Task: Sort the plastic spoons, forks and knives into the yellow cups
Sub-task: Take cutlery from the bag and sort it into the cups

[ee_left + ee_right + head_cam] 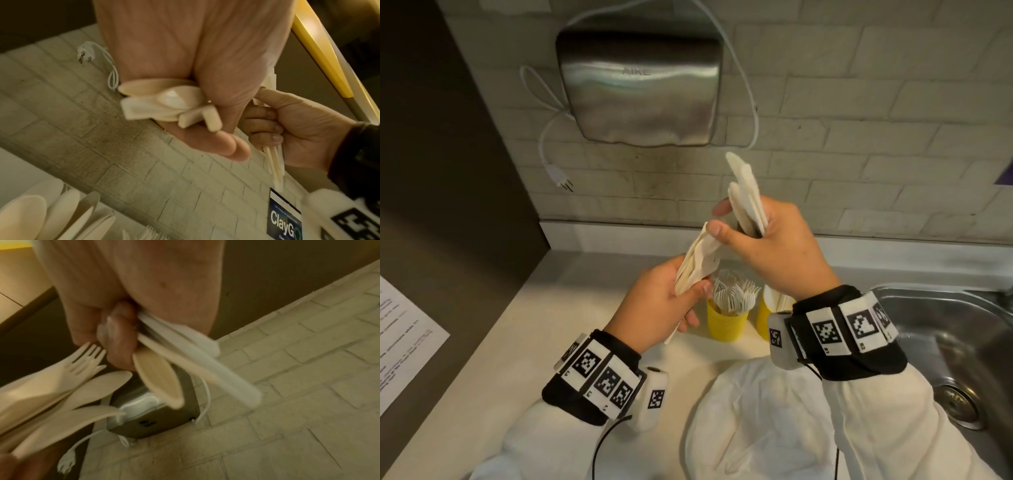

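My left hand (674, 301) grips a mixed bundle of white plastic cutlery (697, 262) above the counter; the right wrist view shows a fork (82, 363) and spoons in it. Just above and to the right, my right hand (753, 236) grips a second bundle (744, 192) of spoons and knives pointing up at the wall, with its thumb resting on the left bundle. Below the hands stands a yellow cup (726, 327) full of forks. A second yellow cup (763, 313) is half hidden behind my right wrist.
A crumpled white bag (756, 418) lies on the counter near me. A steel sink (948, 329) is at the right, and a printed sheet (404, 339) at the left. On the brick wall hangs a metal hand dryer (640, 89) with a loose plug (561, 181).
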Motion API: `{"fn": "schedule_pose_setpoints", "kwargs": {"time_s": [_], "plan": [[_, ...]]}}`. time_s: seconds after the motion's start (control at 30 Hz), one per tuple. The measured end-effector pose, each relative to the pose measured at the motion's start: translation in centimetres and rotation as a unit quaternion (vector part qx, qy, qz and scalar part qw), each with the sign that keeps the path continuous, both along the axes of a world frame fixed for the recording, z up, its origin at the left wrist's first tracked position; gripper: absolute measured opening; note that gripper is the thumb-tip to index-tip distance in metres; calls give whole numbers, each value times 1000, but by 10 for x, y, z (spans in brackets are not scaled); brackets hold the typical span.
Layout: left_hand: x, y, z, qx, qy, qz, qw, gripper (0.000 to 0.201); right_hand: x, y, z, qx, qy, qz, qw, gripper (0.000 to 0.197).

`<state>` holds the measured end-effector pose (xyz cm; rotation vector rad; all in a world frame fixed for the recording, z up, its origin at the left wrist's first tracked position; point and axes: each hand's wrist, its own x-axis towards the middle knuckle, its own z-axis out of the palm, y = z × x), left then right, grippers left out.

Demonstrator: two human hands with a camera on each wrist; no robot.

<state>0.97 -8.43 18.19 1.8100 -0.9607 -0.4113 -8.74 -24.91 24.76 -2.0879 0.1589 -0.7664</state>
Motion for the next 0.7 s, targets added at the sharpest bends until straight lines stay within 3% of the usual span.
{"fn": "schedule_pose_setpoints", "kwargs": {"time_s": [0.17,0.27,0.4,0.7], "plan": [[1,1,-1,4,-18,19,1000,13,3,1,-5,-14,17,-41,999,23],[-1,2,0,14,-34,21,999,9,3,1,-2,-40,44,-28,998,3],[-5,1,4,30,-43,13,999,10,3,-1,-1,-44,64,-25,997,18],[-10,2,9,40,-25,2,999,17,1,-13,2,-44,93,27,994,14]]}}
